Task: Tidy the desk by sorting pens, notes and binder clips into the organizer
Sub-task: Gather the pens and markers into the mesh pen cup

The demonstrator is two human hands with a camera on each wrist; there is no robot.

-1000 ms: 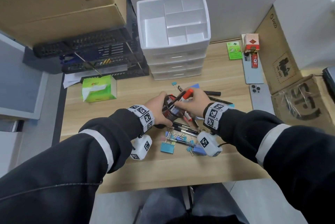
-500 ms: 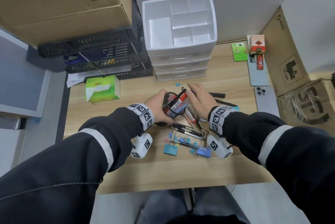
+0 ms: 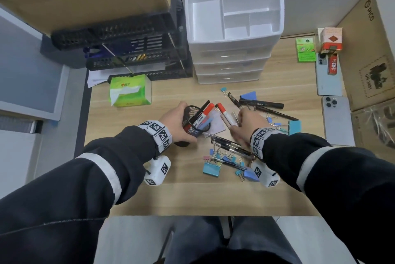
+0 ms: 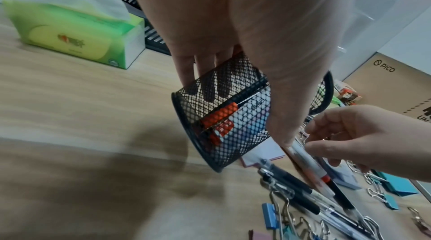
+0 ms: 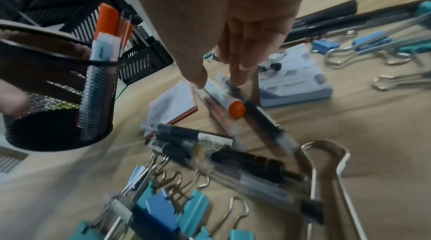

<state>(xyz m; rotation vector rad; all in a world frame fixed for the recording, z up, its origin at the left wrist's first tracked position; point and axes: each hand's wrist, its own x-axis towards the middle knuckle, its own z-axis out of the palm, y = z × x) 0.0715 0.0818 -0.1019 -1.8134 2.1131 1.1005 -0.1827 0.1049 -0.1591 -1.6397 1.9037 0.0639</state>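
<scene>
- Knees and dark trousers of mine sit below the near edge of the wooden desk.
- Both my dark sleeves with pale bands reach in, each wrist wearing a checkered band with a small white camera block under it.
- Binder clips, blue and teal, lie heaped nearest me, tangled with several black pens that lie across them.
- My left hand grips a black mesh cup, fingers and thumb wrapped round its wall; the cup is tilted, its mouth turned away from me.
- Inside the cup stand an orange-capped marker, a black pen and at least one more pen.
- My right hand is down on the pile just right of the cup, thumb and fingertips closing on a second orange-capped marker that lies on the desk beside a clear pen.
- A pad of notes lies under and between the cup and that marker.
- Further out lie more black pens, a blue clip and a small teal clip.
- A green tissue pack stands to the left, two phones to the right.
- The white organizer, drawers below and open compartments on top, stands at the back.
</scene>
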